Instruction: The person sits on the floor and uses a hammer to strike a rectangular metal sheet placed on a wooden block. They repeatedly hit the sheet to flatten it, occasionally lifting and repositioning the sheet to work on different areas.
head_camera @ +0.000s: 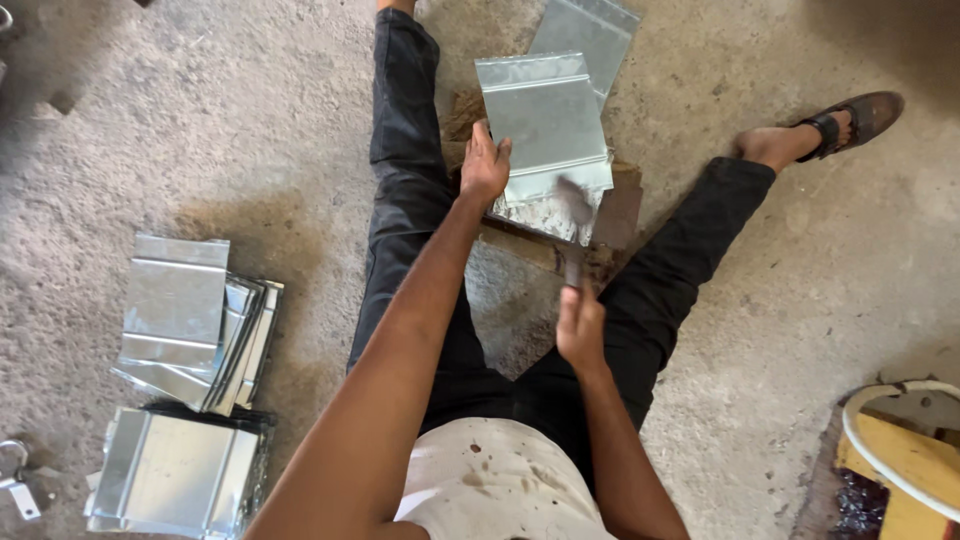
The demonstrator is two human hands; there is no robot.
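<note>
Person seated on concrete floor (780,300), legs spread so the work lies between them; right hand (580,325) nearest, fist wrapped round handle of hammer (572,225), head blurred above near edge of sheet-metal piece (548,125); likely mid-swing. Left hand (484,160) pressed flat on that piece's left edge, fingers spread, apparently to pin it against the blows; piece rests on a dark block (620,215), which seems to serve as anvil. Second sheet (585,30) lies beyond, partly under the first. Two stacks of similar folded pieces (190,330) sit well apart at person's left, within arm's reach.
</note>
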